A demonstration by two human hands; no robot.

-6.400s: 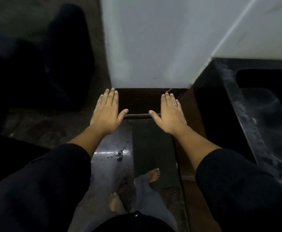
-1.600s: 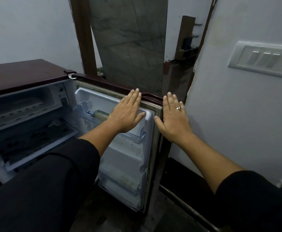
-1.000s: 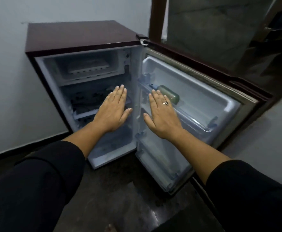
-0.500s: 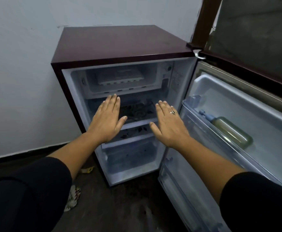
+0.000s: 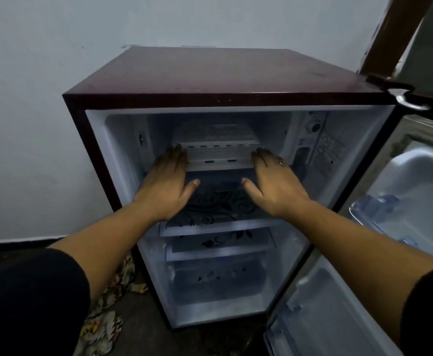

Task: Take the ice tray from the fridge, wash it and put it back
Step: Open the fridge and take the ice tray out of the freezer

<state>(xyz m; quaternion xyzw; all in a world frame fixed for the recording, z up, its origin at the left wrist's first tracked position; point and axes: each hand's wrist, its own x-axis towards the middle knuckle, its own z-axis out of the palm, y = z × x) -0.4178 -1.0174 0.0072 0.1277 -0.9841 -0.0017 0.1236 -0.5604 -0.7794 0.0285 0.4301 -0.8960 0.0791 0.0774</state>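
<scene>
A small maroon fridge (image 5: pixel 225 80) is seen standing open against a pale wall (image 5: pixel 43 98), its door (image 5: pixel 415 181) swung wide to the right. The white ice tray (image 5: pixel 218 140) is seen in the top compartment, lying flat on the upper ledge, well back from the front edge. Both hands are stretched into the cabinet, palms down. The left hand (image 5: pixel 166 186) is placed at the tray's left end and the right hand (image 5: pixel 274 186) at its right end, so that the tray is framed between them. The fingers (image 5: pixel 176 155) of both hands are held straight and released, with nothing grasped; whether the tips touch the tray cannot be told. A ring (image 5: pixel 282 163) is worn on the right hand. Below the hands, a glass shelf (image 5: pixel 218 209) printed with a dark floral pattern is visible, and a second shelf (image 5: pixel 220 245) beneath it. A control dial (image 5: pixel 315 127) is set in the upper right wall of the cabinet. A patterned cloth (image 5: pixel 107 327) lies crumpled on the dark floor (image 5: pixel 146 337) beside the fridge's left foot.
</scene>
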